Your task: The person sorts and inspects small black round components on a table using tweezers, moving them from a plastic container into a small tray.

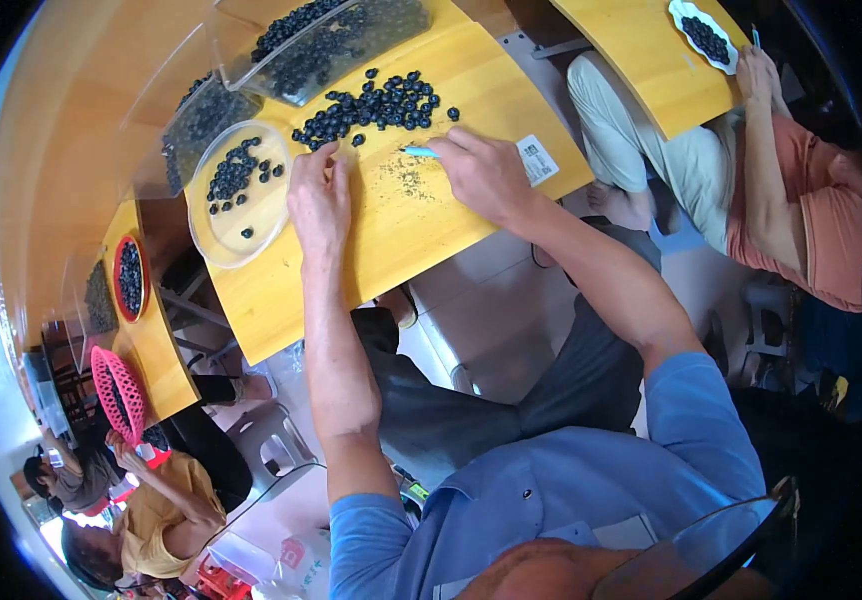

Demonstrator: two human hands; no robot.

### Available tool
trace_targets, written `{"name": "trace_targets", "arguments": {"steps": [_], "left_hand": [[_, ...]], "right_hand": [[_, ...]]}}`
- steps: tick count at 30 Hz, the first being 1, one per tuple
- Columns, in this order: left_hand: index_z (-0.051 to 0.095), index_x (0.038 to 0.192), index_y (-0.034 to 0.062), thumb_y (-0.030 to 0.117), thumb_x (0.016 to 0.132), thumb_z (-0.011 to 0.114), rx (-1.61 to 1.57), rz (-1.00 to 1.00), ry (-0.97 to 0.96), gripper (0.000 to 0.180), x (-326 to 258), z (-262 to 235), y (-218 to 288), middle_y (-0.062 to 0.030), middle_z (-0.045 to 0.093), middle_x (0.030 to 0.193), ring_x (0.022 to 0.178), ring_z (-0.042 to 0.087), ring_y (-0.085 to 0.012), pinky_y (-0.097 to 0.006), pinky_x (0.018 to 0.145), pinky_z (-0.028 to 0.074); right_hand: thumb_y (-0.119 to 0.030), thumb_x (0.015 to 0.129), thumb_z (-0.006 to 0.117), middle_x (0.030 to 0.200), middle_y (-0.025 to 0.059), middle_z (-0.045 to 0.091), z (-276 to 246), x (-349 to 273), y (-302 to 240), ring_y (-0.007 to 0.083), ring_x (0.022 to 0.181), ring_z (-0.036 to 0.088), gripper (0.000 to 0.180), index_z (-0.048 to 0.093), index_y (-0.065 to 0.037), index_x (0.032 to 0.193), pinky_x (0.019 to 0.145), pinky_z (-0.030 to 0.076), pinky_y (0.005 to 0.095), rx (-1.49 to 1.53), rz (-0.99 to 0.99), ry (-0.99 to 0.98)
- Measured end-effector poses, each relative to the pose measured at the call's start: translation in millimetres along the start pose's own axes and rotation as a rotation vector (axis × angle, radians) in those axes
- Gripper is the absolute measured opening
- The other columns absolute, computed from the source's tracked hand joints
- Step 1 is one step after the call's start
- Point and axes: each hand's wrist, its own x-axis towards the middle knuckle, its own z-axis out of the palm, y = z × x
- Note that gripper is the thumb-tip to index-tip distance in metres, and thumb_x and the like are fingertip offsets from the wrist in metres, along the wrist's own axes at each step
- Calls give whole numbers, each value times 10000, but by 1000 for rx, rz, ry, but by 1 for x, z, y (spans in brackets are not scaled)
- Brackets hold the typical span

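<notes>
My right hand (484, 175) grips a slim tool with a light-blue handle (421, 152), its thin dark tip pointing left over the yellow table (361, 270). My left hand (320, 200) is closed to its left, thumb and fingers pinched together. Whatever those fingertips hold, if anything, is too small to make out. A loose pile of small black bead-like balls (381, 108) lies just beyond both hands. Brown crumbs (409, 182) are scattered between the hands. Beside my left hand, a round clear plastic tray (217, 250) holds several more black balls.
Clear plastic bins (296, 85) full of black balls stand at the far edge. A white printed card (537, 160) lies right of my right hand. People sit at other tables, with a white dish (729, 66) at right and a pink basket (106, 372) at left.
</notes>
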Motion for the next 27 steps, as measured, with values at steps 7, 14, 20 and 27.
{"name": "trace_targets", "arguments": {"steps": [7, 14, 20, 27], "left_hand": [[748, 1138, 44, 146, 965, 695, 73, 133, 7, 207, 10, 26, 1, -172, 669, 978, 919, 672, -367, -467, 814, 552], [758, 1022, 32, 117, 916, 738, -27, 60, 5, 138, 9, 30, 15, -179, 658, 952, 937, 663, -378, -464, 829, 544], [747, 1049, 21, 172, 932, 752, -29, 38, 10, 191, 6, 29, 9, -181, 648, 945, 904, 663, -364, -450, 829, 535], [731, 998, 11, 60, 877, 761, -184, 7, 23, 133, 5, 35, 9, -157, 703, 894, 812, 708, -323, -411, 752, 570]], "right_hand": [[-38, 846, 649, 868, 74, 633, 3, 5, -3, 294, 803, 700, 213, 728, -72, 1040, 675, 573, 439, 32, -12, -13], [-55, 882, 652, 871, 74, 641, 0, 1, 0, 315, 749, 697, 202, 736, -89, 1063, 649, 564, 448, 6, 9, 5], [-66, 898, 654, 871, 78, 642, 2, 0, -1, 314, 740, 697, 196, 744, -85, 1071, 642, 561, 451, -4, 12, -33], [-57, 894, 645, 887, 67, 655, 1, -3, 0, 316, 753, 698, 203, 739, -96, 1070, 662, 567, 449, -2, 28, -1]]}}
